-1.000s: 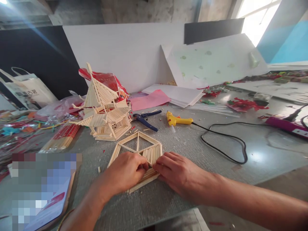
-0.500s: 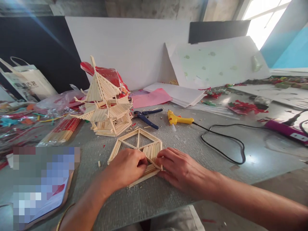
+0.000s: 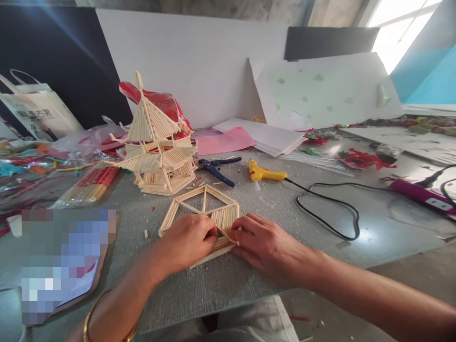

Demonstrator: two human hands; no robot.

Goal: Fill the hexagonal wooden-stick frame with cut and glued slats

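Note:
A flat hexagonal frame of thin wooden sticks lies on the table before me, with spokes meeting at its middle. One triangular section is filled with parallel sticks. My left hand rests over the frame's near left part, fingers curled together at the spokes, their tips hidden. At the right corner, my right hand has its fingers bent against the frame's edge. A slanting stick runs between both hands. Behind the frame stands a tiered pavilion model made of sticks.
Dark blue cutters and a yellow glue gun lie beyond the frame. The gun's black cord loops toward a purple power strip. At left are bagged sticks and a blurred flat device. White boards lie behind.
The view has shifted slightly, so the table's things sit a little higher. Both hands stay at the frame, their fingers moving only slightly around the slanting stick.

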